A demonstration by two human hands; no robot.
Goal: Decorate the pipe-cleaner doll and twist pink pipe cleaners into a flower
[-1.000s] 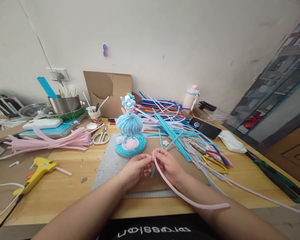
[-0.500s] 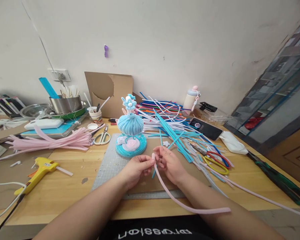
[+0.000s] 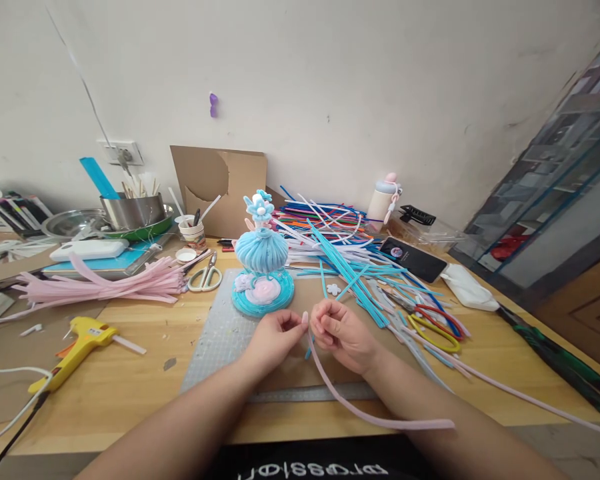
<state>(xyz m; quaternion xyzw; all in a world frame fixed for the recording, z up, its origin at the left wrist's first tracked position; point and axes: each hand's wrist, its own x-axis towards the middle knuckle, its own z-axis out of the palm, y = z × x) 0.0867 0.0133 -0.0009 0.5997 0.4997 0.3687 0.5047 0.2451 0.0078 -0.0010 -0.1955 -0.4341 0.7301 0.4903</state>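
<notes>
My left hand (image 3: pixel 281 339) pinches one end of a pale pink fuzzy stem (image 3: pixel 347 403), whose length curves down to the right and lies across my right forearm area. Beside that end, my right hand (image 3: pixel 341 333) has its fingers curled together; what they hold, if anything, is too small to tell. Behind my left hand stands a blue pleated figure (image 3: pixel 261 250) topped with a flower, on a round turquoise base (image 3: pixel 263 293) with a pink spiral. A small white flower (image 3: pixel 333 289) lies behind my right hand.
Pink stems (image 3: pixel 105 283), scissors (image 3: pixel 205 275) and a yellow glue gun (image 3: pixel 75 350) lie left. Blue stems (image 3: pixel 347 270), yellow-and-red-handled tools (image 3: pixel 435 332) and a phone (image 3: pixel 415 259) lie right. A grey cutting mat (image 3: pixel 205 353) and cardboard (image 3: pixel 290 373) are under my hands.
My right hand has moved slightly down, and its fingers have curled in more. The pink stem's free end has shifted a little left.
</notes>
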